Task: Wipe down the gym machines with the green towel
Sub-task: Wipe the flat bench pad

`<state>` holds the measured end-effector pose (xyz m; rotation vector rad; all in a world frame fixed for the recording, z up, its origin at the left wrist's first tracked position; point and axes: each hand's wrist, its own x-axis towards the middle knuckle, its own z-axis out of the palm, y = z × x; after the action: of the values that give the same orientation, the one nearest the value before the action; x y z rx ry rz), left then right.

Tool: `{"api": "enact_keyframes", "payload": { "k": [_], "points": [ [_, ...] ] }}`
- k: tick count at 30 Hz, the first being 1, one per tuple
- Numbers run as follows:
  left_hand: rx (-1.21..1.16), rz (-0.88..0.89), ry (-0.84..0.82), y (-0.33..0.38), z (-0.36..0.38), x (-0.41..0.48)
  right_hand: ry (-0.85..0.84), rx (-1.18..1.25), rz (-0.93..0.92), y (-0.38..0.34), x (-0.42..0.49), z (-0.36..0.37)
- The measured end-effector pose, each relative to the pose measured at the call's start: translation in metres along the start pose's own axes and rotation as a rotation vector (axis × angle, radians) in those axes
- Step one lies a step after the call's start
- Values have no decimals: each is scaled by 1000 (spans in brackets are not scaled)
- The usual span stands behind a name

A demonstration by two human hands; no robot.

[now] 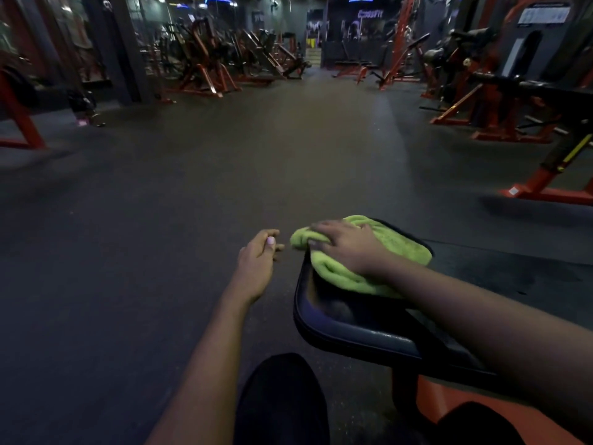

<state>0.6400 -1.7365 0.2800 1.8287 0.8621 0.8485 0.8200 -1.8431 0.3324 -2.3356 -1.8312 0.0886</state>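
The left hand [258, 255] hangs over the floor [144, 220], its grip loosely curled on nothing. Just right of it, the green towel [407, 252] lies bunched on a machine's black pad [337, 319], with the right hand [348, 247] flat on top, grip spread and pressing. The towel overhangs the pad's left edge, so a sideways stroke could drag it off. Dark rubber flooring runs between red-framed machines [513, 101].

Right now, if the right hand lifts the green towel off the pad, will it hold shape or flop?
Probably floppy: the green towel lies bunched in soft folds under the right hand, so expect sagging. Likely light plush cloth. One corner overhangs the black pad, so a push may slide it off.
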Motion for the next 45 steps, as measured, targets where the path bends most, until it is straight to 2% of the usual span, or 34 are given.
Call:
{"api": "enact_keyframes", "payload": {
  "k": [3,5,10,14,16,19,25,28,32,35,38,41,45],
  "points": [
    [32,-13,37,-2,-5,-6,0,32,205,-4,45,-3],
    [56,5,75,-1,-9,-10,-51,11,207,-8,53,-7],
    [62,30,115,8,-13,-4,-54,-71,-43,-28,7,-6],
    [49,33,90,17,-12,8,-18,12,-311,-35,-53,-3],
    [56,42,75,19,-12,13,-2,21,-357,-31,-74,-1],
    [64,29,57,17,-11,17,36,4,-224,-29,-66,4],
    [108,53,71,16,-5,13,25,45,124,-15,18,-1],
    [148,63,54,21,1,12,50,94,212,-1,29,-3],
    [166,43,-17,32,20,12,96,77,299,40,6,-4],
    [262,18,-127,41,40,8,94,24,471,98,-38,-18],
    [294,-11,-142,42,46,7,96,1,602,146,-80,-29],
    [198,-58,-188,36,38,9,101,-14,601,149,-83,-29],
    [36,-178,-284,46,29,8,91,17,396,92,-43,-20]
  ]
}}
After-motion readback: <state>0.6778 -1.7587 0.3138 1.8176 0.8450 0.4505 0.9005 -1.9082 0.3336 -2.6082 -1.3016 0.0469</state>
